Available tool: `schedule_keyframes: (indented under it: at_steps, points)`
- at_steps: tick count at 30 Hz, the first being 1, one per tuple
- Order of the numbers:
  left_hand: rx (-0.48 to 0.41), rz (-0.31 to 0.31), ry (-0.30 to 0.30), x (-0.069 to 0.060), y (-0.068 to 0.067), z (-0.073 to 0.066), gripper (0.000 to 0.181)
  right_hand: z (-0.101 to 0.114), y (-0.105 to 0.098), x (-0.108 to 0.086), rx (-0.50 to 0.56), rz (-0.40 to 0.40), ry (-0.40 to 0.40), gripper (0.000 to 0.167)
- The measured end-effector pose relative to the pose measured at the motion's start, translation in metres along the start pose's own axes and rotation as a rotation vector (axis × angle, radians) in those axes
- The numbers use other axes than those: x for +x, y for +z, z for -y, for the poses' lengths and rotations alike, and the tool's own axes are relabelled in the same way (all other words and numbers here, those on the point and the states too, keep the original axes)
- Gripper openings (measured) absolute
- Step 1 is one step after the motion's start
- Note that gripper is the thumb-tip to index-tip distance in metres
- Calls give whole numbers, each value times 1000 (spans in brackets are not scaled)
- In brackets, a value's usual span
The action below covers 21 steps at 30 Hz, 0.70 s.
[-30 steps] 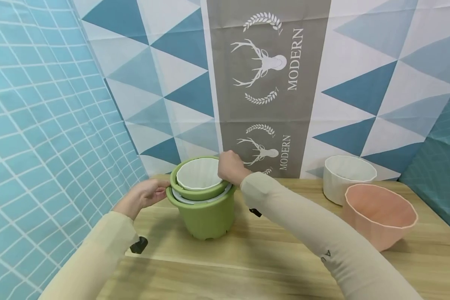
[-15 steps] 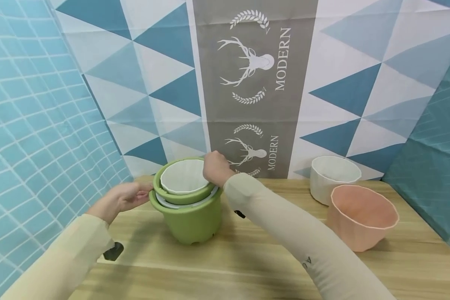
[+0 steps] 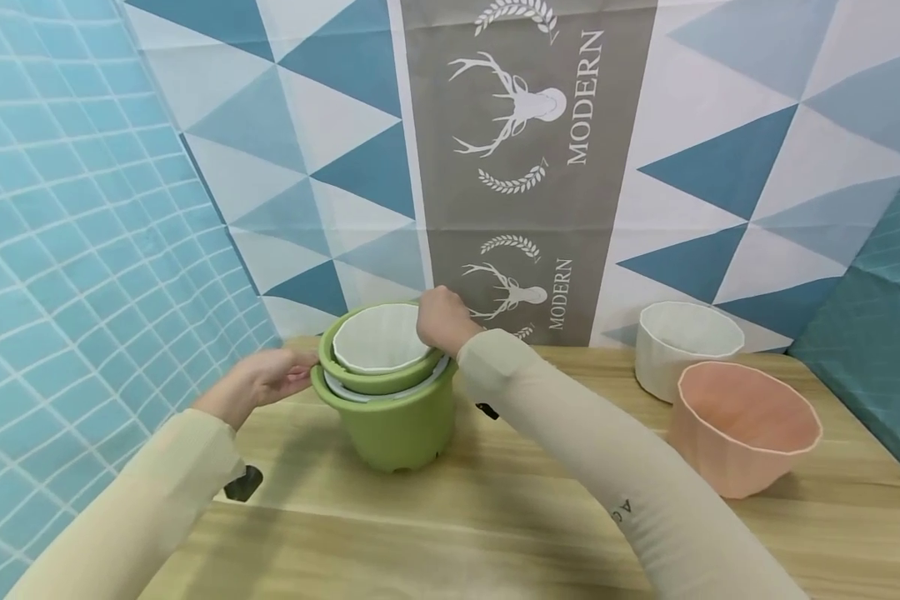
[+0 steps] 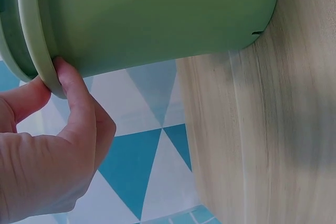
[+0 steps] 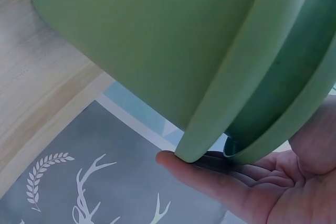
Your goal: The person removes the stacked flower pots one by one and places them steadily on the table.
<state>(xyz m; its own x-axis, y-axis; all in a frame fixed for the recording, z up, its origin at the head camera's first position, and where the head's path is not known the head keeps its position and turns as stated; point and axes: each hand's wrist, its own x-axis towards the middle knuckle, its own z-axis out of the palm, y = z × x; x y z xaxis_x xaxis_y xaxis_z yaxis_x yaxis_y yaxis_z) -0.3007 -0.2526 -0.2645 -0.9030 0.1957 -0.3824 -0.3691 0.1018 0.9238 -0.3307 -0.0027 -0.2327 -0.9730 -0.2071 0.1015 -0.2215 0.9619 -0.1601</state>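
Observation:
A stack of nested flowerpots stands on the wooden table in the head view. At the bottom is a large green flowerpot (image 3: 401, 429); a pale grey rim (image 3: 337, 385) shows inside it, then a smaller green flowerpot (image 3: 378, 382), with a white pot (image 3: 382, 337) innermost. My left hand (image 4: 63, 145) pinches the large pot's rim between thumb and fingers. On the other side, my right hand (image 5: 257, 187) holds the green rims, its fingers stretched out under them and its thumb hidden by the upper pot.
Right of the stack, another white pot (image 3: 686, 350) stands behind a pink pot (image 3: 746, 429) on the wooden table (image 3: 435, 533). A patterned cloth (image 3: 525, 192) hangs close behind the stack. Blue tiled cloth (image 3: 67, 250) borders the left side.
The head view has shifted slightly. Both hands keep their places on the stack, which shows no clear movement on the table.

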Motion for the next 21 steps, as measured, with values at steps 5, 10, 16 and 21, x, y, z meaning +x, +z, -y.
schedule_keyframes:
  at_steps: [5,10,16,21]
  points:
    - [85,-46,-9,-1,5,-4,13,-4,1,0,10,-38,-34,26]
    - [110,-96,-28,-4,8,-4,14,-5,1,0,28,-46,-49,23]
    - [68,-133,-33,-4,10,-4,16,-9,-4,3,29,19,-66,12]
    - [60,-133,-12,-5,11,-3,19,-15,-12,6,85,100,-84,22]
